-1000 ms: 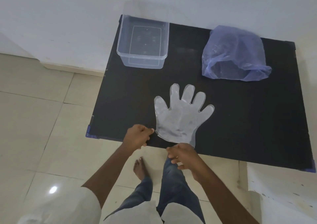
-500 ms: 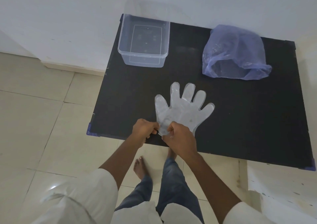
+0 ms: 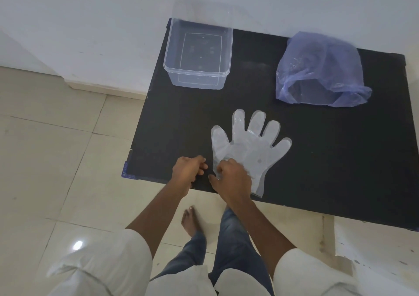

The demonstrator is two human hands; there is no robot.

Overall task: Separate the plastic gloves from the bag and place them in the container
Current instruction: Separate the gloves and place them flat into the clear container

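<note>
A clear plastic glove (image 3: 250, 147) lies flat on the black table (image 3: 335, 164), its fingers pointing away from me and its cuff near the front edge. My right hand (image 3: 232, 179) rests on the cuff's left corner and pinches the plastic there. My left hand (image 3: 189, 168) sits just left of the glove with its fingers curled in; a narrow gap separates it from the plastic, and I see nothing in it. The empty clear container (image 3: 223, 75) stands at the table's back left. The crumpled blue-violet bag (image 3: 317, 69) lies at the back right, mouth toward me.
The table stands against a white wall, with its left and front edges over a tiled floor. My legs and a bare foot (image 3: 189, 221) are below the front edge. A spotted white surface (image 3: 374, 245) adjoins the table at the lower right.
My right hand came up from below the table edge onto the glove's cuff and gripped it. My left hand, which pinched the cuff's left corner, has drawn slightly left, off the plastic.
</note>
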